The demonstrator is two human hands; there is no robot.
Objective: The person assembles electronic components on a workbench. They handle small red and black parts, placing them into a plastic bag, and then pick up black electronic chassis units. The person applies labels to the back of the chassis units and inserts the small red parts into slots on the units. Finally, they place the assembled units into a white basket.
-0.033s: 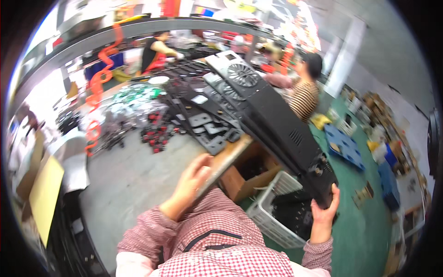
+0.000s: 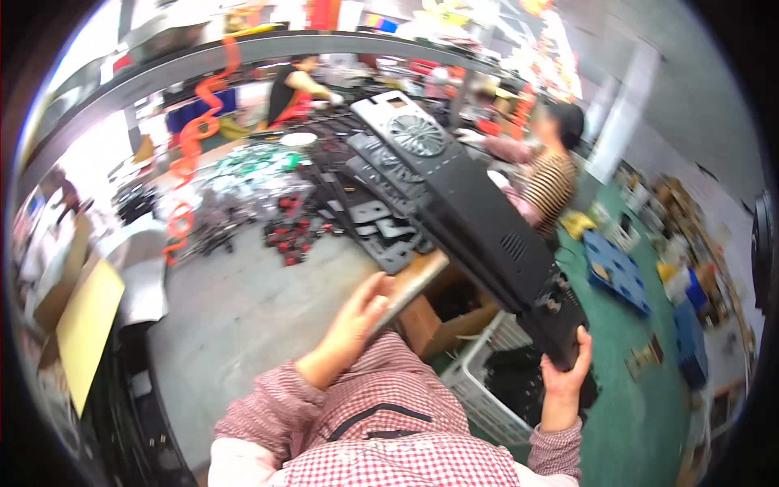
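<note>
A long black casing panel [image 2: 487, 219] with a round fan grille and slotted vents slants from the workbench down toward me. My right hand [image 2: 565, 369] is closed around its near lower end. Beneath its far end lie similar panels [image 2: 385, 162] with grilles; I cannot tell whether they are held with it. My left hand [image 2: 349, 329] is over the bench's front edge, empty, fingers stretched out and apart, not touching the panel. Beyond it, flat black brackets [image 2: 381, 231] lie on the grey workbench [image 2: 243, 316].
Small red-and-black parts [image 2: 288, 231] and green pieces in clear bags [image 2: 260, 162] lie farther back. A white plastic basket [image 2: 479, 398] and an open cardboard box [image 2: 434, 329] stand below the panel. An orange coiled hose [image 2: 188, 146] hangs left. A co-worker [image 2: 552, 174] in stripes sits beyond.
The panel in my right hand has shifted slightly left against the bench, its grille end moving farther over the black parts. My whole view has turned a little. The left hand stays by the edge.
</note>
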